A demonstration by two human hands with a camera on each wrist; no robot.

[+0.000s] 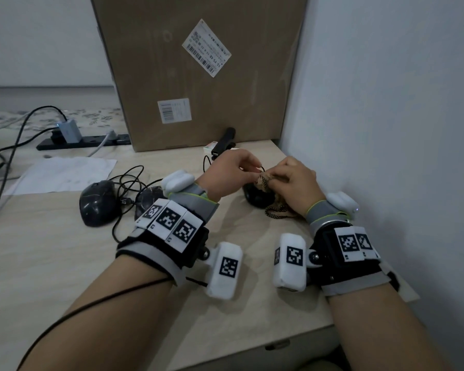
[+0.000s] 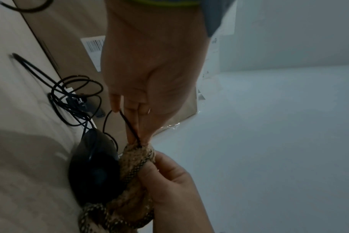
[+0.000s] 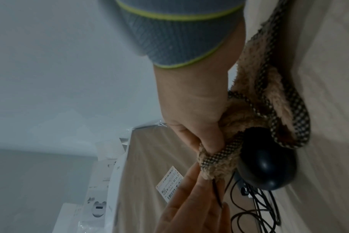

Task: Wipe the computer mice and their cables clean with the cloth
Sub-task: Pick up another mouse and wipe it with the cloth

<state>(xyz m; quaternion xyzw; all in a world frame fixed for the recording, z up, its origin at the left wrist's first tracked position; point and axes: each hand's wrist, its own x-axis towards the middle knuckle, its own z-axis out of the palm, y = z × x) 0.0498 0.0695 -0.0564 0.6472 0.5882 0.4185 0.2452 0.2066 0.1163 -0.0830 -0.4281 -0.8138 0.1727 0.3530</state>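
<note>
A black mouse point(image 1: 255, 198) lies on the wooden desk point(image 1: 239, 303) under both hands. My left hand point(image 1: 251, 170) pinches its thin black cable point(image 2: 130, 124) between thumb and fingers, holding it taut above the mouse point(image 2: 94, 170). My right hand point(image 1: 276, 178) grips a fuzzy tan cloth point(image 1: 263, 180) with checkered trim, wrapped round the cable right below the left fingertips point(image 2: 133, 137). The rest of the cloth point(image 3: 269, 88) trails over the mouse point(image 3: 267, 164). Two more dark mice point(image 1: 98, 203) point(image 1: 148, 199) sit to the left amid tangled cables point(image 1: 129, 180).
A big cardboard box point(image 1: 198, 76) stands behind the hands, and a white wall point(image 1: 386, 103) closes in on the right. A black clip-shaped gadget point(image 1: 223, 143) lies by the box. A power strip point(image 1: 83, 141) and white paper point(image 1: 62, 172) are at the left.
</note>
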